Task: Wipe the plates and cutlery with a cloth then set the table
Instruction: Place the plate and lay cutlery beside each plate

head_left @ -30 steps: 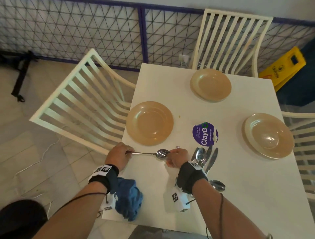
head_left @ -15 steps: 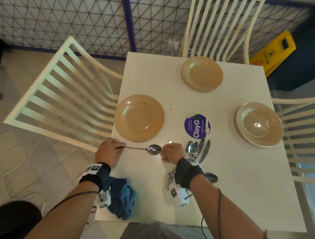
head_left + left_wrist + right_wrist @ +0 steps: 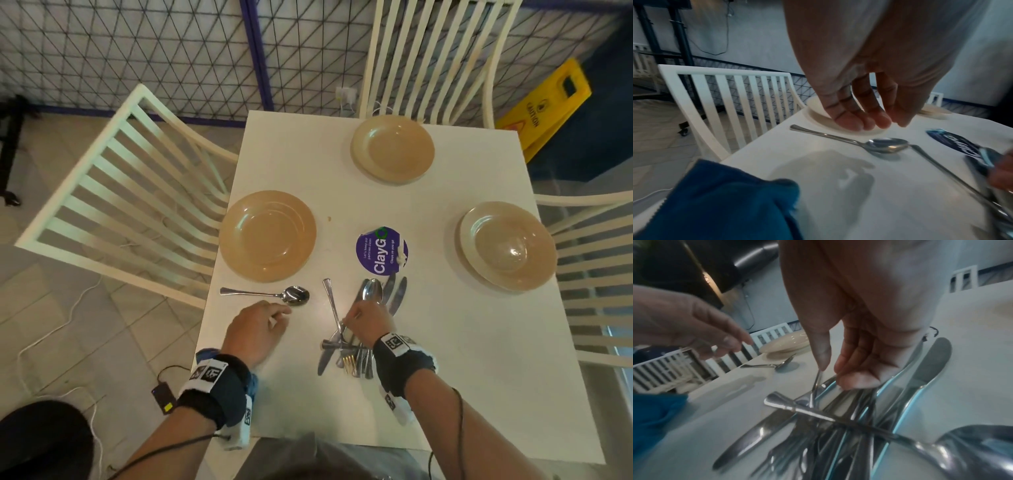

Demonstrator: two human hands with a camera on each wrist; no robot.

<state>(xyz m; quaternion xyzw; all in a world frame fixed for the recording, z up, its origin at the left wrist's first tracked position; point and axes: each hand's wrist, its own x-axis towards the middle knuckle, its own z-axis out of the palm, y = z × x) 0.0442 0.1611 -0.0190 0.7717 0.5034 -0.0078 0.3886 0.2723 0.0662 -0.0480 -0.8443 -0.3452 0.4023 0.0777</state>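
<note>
A spoon [image 3: 267,294] [image 3: 888,145] lies free on the white table [image 3: 445,359], just below the left tan plate [image 3: 267,236]. My left hand [image 3: 281,315] [image 3: 869,123] hovers just behind it with relaxed fingers and holds nothing. My right hand [image 3: 349,318] [image 3: 830,374] is over the cutlery pile [image 3: 356,356] [image 3: 838,426]. Its thumb and fingers pinch the thin stem of one utensil [image 3: 330,301] [image 3: 816,386]; which kind I cannot tell. The blue cloth [image 3: 253,380] [image 3: 725,203] sits crumpled under my left wrist at the table's near left corner.
Two more tan plates sit at the far side [image 3: 392,149] and right side [image 3: 507,246]. A purple round sticker [image 3: 381,253] marks the table's middle. White slatted chairs stand left [image 3: 120,192], far [image 3: 431,58] and right [image 3: 596,274]. A yellow caution sign [image 3: 544,106] leans at the far right.
My left hand has let go of the spoon, which now lies below the left plate. My right hand has left the spoon's bowl and pinches a utensil in the pile.
</note>
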